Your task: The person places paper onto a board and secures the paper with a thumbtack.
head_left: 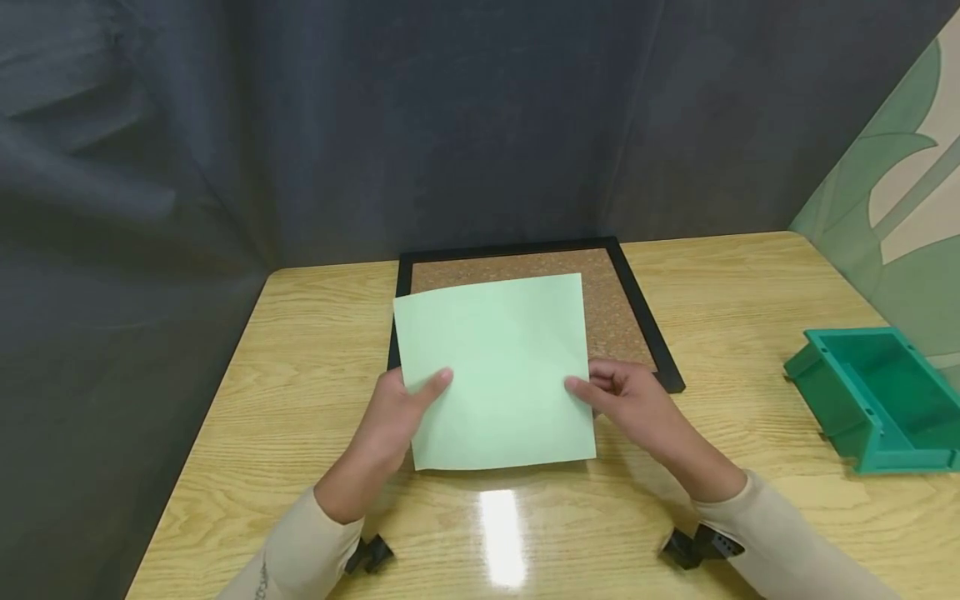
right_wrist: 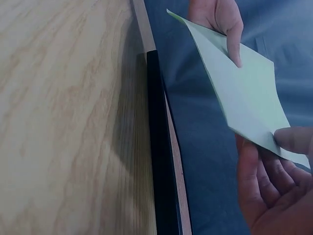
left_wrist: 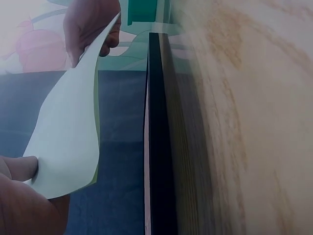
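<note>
Pale green sheet [head_left: 510, 417]: was held raised above the tabletop [head_left: 318, 358], over the near part of the cork board [head_left: 618, 308], with a gap left below it.
Left hand [head_left: 393, 417]: the sheet's left edge was grasped, thumb laid on the upper face.
Right hand [head_left: 637, 408]: the right edge was pinched between thumb and curled fingers.
Black frame [head_left: 648, 317]: the board was bordered by it and set by the tabletop's far edge; its near left corner was covered by sheet and hand, its near right corner left exposed.
Green bin [head_left: 832, 396]: was placed by the tabletop's right edge, well apart from the board.
Dark curtain [head_left: 450, 125]: was hung behind the far edge and along the left edge.
Leaf-patterned wall [head_left: 915, 208]: was seen past the right edge.
Left wrist view: the sheet's bend and a pink shape [left_wrist: 44, 51] on the wall were shown.
Right wrist view: the right fingers [right_wrist: 274, 178], partly hidden from the head, were seen curled beneath the sheet.
</note>
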Demonstrator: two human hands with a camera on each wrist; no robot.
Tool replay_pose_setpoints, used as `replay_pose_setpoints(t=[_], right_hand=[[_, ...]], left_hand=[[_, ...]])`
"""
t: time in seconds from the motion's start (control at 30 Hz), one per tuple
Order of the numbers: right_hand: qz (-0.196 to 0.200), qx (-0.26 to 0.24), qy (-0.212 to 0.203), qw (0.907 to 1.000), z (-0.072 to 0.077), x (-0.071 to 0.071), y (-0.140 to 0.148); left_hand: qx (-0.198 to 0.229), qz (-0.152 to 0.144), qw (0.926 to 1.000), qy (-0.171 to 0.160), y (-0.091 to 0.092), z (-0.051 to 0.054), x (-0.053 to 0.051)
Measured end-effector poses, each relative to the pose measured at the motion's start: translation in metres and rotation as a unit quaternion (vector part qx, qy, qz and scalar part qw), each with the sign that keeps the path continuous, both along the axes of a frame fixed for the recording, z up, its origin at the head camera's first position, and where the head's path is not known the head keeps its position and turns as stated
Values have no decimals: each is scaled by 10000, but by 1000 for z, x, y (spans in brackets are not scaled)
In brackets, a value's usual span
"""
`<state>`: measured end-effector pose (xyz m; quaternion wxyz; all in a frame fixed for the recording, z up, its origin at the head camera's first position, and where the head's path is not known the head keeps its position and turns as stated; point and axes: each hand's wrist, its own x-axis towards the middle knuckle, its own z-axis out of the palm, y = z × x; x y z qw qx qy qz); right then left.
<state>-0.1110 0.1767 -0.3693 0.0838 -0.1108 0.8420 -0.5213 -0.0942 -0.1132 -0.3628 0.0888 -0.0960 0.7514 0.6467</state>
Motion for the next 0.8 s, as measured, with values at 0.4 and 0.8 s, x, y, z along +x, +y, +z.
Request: replay_pose_setpoints(t=[0.4,0.8], right_hand=[[-170,-58,32,9998,2,-3,3],[-678,-185,-520,9962,-1,-23,14]], left_hand=[[221,-50,9997,67,-1,0,-2],[418,-286,9987,-3,-3,-7,-5]])
